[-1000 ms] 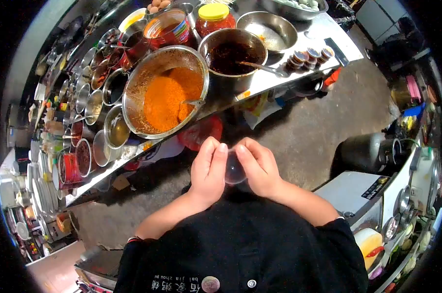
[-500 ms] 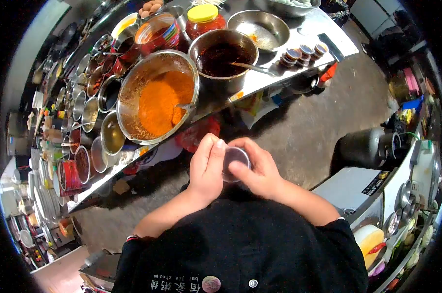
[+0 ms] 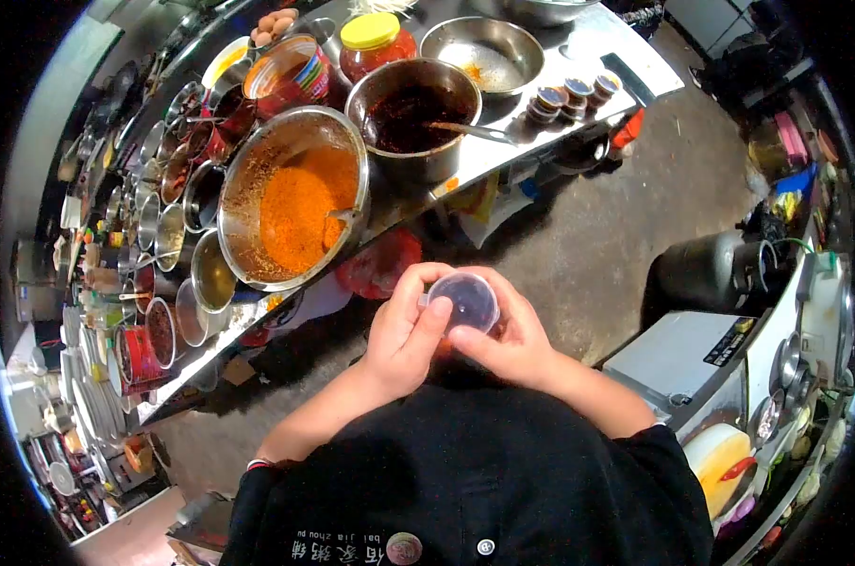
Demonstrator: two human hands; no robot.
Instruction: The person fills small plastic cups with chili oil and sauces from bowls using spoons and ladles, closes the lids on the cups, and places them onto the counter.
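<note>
A small round clear plastic cup [image 3: 466, 300] is held between both hands in front of my chest. My left hand [image 3: 405, 335] has its fingers round the cup's left side, with the thumb on its near rim. On the right side my right hand [image 3: 505, 330] wraps the cup, its thumb along the near edge. Beyond the hands, on the counter, stand a large steel bowl of orange sauce [image 3: 300, 212] with a ladle in it and a steel pot of dark sauce [image 3: 409, 118] with a spoon.
Several small lidded cups [image 3: 574, 99] stand on the metal counter [image 3: 640, 47], near a shallow steel bowl [image 3: 503, 57] and a yellow-lidded jar [image 3: 371, 47]. Many seasoning bowls line the left. A white-topped appliance [image 3: 678, 354] and a dark cylinder [image 3: 696, 274] stand at the right.
The clear cup has tilted and risen into fuller view between the hands, and my fingers have shifted round it. The counter and its bowls have moved slightly left in view.
</note>
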